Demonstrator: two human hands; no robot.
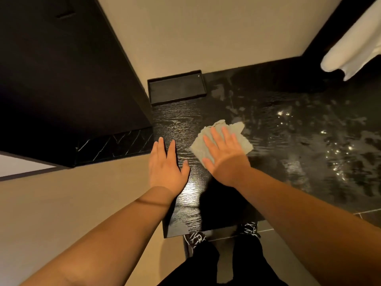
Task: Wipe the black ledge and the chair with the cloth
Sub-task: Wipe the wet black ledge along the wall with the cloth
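Observation:
The black ledge [278, 141] is a wood-grained top that runs from the left wall to the right, with wet smears shining on its right half. A crumpled grey cloth [241, 134] lies on it near the left end. My right hand [223, 153] presses flat on the cloth with straight, spread fingers. My left hand [166, 164] lies flat beside it, fingers straight, at the ledge's left edge against the beige wall. No chair is in view.
A shallow black tray [177, 87] stands in the ledge's back left corner against the wall. A white towel [354, 48] hangs at the upper right. My dark shoes [195, 238] stand on the tiled floor below the ledge's front edge.

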